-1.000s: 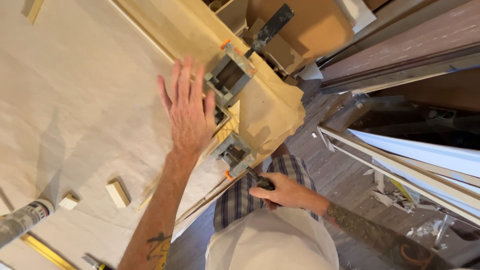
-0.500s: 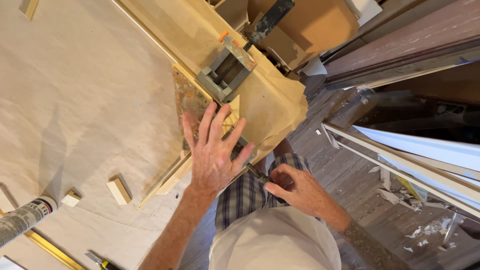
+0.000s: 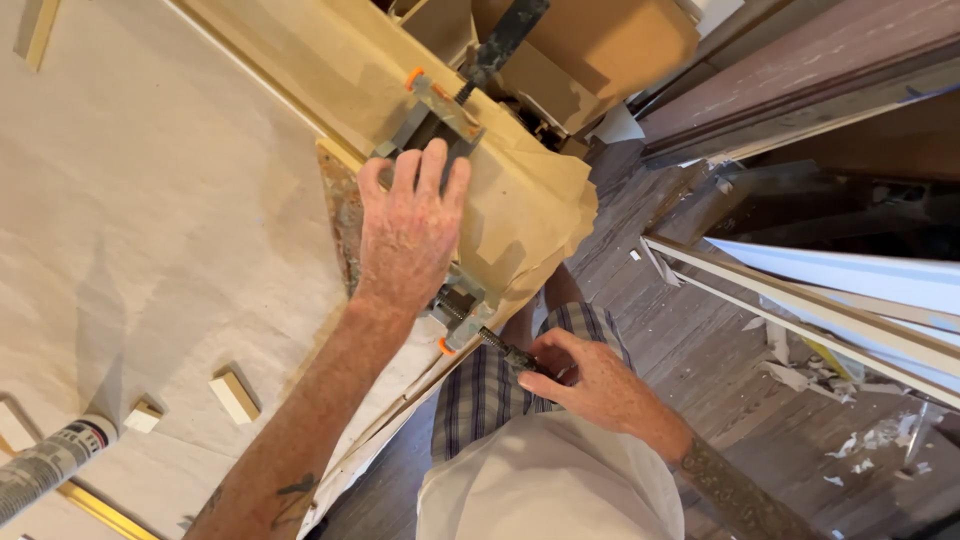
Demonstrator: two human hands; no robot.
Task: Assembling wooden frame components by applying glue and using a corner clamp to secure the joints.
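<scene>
Two clamps at the bench edge: upper clamp (image 3: 432, 118) and lower clamp (image 3: 462, 312), both gripping paper-covered wood (image 3: 520, 200). Left hand (image 3: 408, 235) flat on top, fingers spread, likely steadying. Right hand (image 3: 585, 378) below, fingers closed around lower clamp's screw handle (image 3: 510, 355).

A pale cream paper sheet (image 3: 150, 200) covers the worktop. Tan kraft paper (image 3: 520, 200) wraps its far edge. Two grey clamps (image 3: 430, 110) carry orange tips. A rust-brown mottled triangle (image 3: 340, 215) lies by the left hand (image 3: 408, 235). The right hand (image 3: 585, 375) grips a black clamp handle (image 3: 525, 360). Shorts (image 3: 490, 385) are blue-and-white plaid, the shirt (image 3: 550, 485) white. Small cream wooden blocks (image 3: 233, 395) lie near the worktop's near edge. The floor (image 3: 700, 340) is grey-brown.
</scene>
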